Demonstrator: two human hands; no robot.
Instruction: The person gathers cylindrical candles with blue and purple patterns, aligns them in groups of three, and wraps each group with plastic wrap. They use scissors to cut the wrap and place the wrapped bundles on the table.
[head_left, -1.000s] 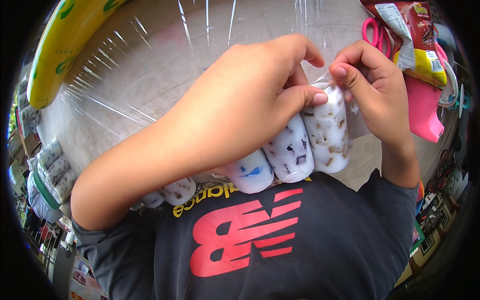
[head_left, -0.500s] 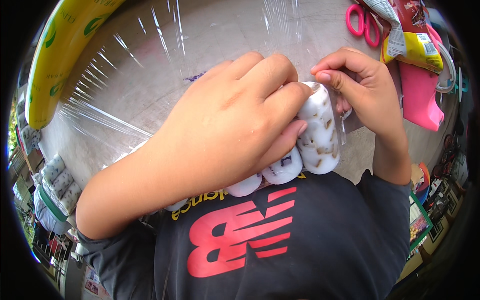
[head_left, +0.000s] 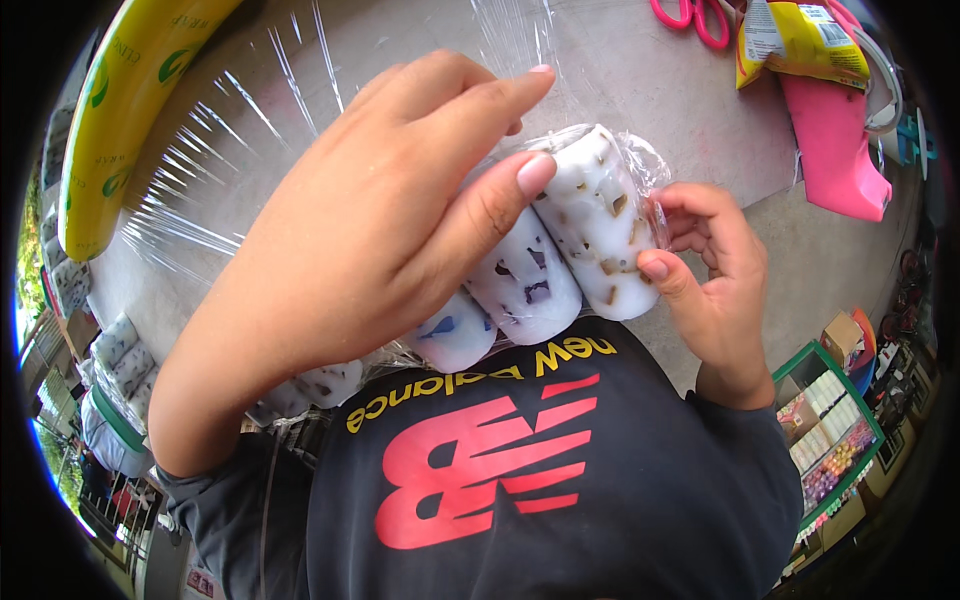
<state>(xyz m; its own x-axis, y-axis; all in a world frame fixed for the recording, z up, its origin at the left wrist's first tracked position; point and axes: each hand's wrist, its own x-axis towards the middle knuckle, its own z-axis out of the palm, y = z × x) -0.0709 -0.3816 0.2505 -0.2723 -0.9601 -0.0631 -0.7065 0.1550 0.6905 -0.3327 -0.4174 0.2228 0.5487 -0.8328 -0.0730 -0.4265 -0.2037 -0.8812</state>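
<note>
A row of white cylinders with dark and brown chips set in them lies under clear cling film, close to my body. The end cylinder (head_left: 605, 225) has brownish chips, and the one beside it (head_left: 527, 275) has purple ones. My left hand (head_left: 400, 190) is over the row, thumb and forefinger apart, with nothing seen between them; its palm side is hidden. At the end cylinder's right side, my right hand (head_left: 715, 260) has its fingers curled at the crumpled cling film (head_left: 645, 165), its thumb against the cylinder's side.
A yellow cling-film box (head_left: 120, 120) stands at the far left, with film stretched across the grey table (head_left: 400, 30). At the far right are pink scissors (head_left: 705, 20), a yellow packet (head_left: 805, 45) and a pink piece (head_left: 830, 150). A green-edged crate (head_left: 835, 430) sits lower right.
My left hand has drawn back left and its fingers have spread, uncovering more cylinders. My right hand has come down from the end cylinder's top to its side. Film now bunches around that end.
</note>
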